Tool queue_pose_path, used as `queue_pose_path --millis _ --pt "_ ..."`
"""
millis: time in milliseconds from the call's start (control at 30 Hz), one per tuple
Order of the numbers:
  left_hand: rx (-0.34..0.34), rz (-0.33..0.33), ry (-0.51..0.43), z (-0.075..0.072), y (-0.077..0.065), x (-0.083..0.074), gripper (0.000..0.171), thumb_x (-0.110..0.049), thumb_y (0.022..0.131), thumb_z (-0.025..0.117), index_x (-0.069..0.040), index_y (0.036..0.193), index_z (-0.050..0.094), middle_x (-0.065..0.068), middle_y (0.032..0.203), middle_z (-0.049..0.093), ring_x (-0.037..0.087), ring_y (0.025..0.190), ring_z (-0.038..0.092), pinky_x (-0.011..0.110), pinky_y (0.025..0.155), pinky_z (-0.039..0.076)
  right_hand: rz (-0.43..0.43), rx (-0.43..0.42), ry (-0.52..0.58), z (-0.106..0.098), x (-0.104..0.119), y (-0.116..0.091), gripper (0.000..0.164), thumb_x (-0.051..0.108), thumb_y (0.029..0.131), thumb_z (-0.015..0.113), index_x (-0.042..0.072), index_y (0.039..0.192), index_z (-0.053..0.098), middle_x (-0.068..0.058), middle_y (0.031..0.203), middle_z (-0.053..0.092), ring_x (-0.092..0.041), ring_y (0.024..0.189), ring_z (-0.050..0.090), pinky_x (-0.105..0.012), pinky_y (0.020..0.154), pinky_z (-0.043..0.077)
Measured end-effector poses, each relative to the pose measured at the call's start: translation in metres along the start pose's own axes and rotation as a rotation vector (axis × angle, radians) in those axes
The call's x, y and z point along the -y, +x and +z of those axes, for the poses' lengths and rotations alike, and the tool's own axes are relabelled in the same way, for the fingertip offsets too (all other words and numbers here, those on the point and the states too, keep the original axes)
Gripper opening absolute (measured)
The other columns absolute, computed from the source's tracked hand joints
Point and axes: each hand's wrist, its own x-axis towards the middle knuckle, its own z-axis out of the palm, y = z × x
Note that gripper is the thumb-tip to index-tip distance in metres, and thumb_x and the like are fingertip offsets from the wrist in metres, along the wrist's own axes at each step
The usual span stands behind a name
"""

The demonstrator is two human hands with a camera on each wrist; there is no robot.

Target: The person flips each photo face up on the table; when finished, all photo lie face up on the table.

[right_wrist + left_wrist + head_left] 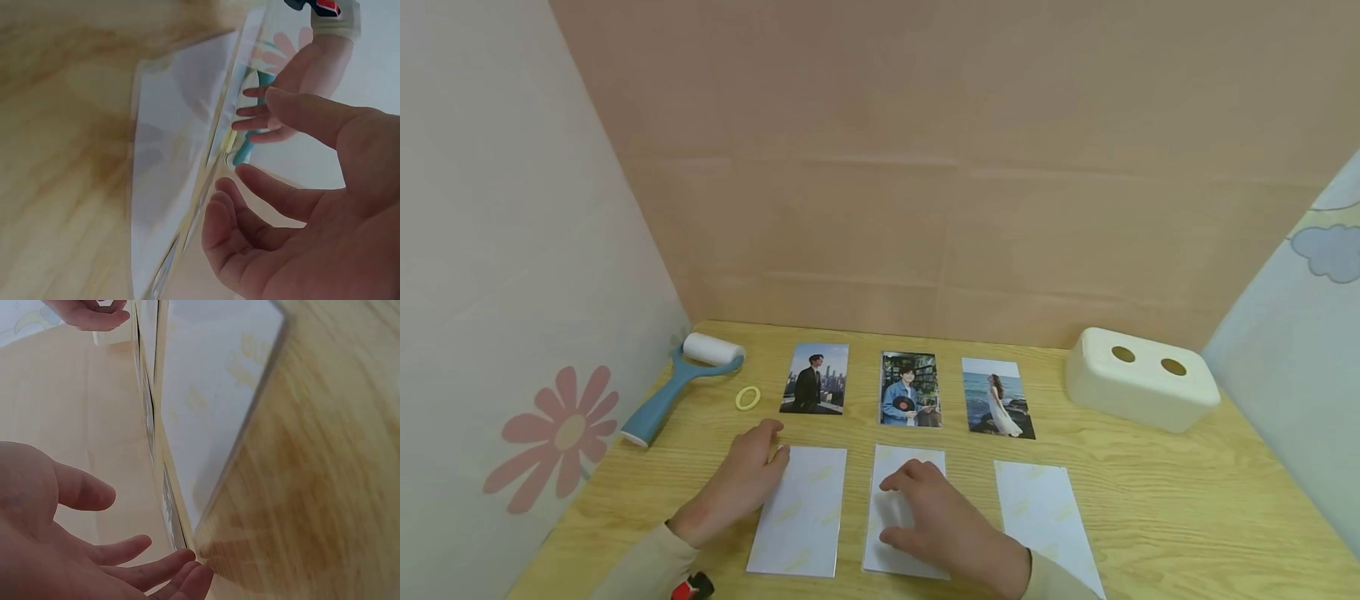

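Note:
My left hand (737, 475) is at the left edge of the left white card (801, 508), fingers extended and thumb apart. Over the middle white card (910, 454) hovers my right hand (943, 521), its fingers loosely bent. In the right wrist view nothing lies between the thumb and fingers of that hand (300, 212). The left wrist view shows an equally bare left palm (37, 531). Faint yellow marks run across the cards. A third white card (1048, 500) lies to the right, partly hidden by the right sleeve.
Three photos stretch in a row behind the cards: a person in a suit (816, 379), one holding a record (910, 390), one by the sea (997, 398). A blue-handled lint roller (673, 387) and yellow ring (747, 398) are left; a white box with two holes (1138, 383), right.

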Motion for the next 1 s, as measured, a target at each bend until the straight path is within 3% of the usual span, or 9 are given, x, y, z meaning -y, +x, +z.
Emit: queue_pose_path --millis 200,467,1000 --pt "0.010 -0.009 0.015 0.000 -0.001 0.004 0.040 -0.010 0.101 0.053 0.014 0.134 0.050 0.029 0.127 0.059 0.048 0.122 0.050 0.059 0.099 0.043 -0.038 0.006 -0.097 0.014 0.012 0.004 0.055 0.043 0.082 0.083 0.012 0.124 0.067 0.005 0.115 0.055 -0.012 0.101 0.047 -0.028 0.086 0.048" --pt "0.023 0.004 -0.017 -0.001 -0.003 0.005 0.040 -0.010 0.102 0.053 0.014 0.134 0.051 0.028 0.130 0.058 0.047 0.126 0.048 0.059 0.100 0.043 -0.068 0.052 -0.185 0.024 0.029 0.014 0.058 0.048 0.084 0.079 0.016 0.130 0.064 0.008 0.128 0.054 -0.014 0.114 0.047 -0.040 0.101 0.042" --pt "0.031 -0.004 -0.010 0.000 -0.003 0.007 0.040 -0.012 0.103 0.054 0.013 0.134 0.052 0.026 0.132 0.057 0.047 0.129 0.045 0.059 0.103 0.040 -0.140 0.033 -0.366 0.041 0.034 0.020 0.067 0.061 0.083 0.076 0.012 0.127 0.063 0.001 0.137 0.048 -0.017 0.115 0.043 -0.040 0.095 0.041"
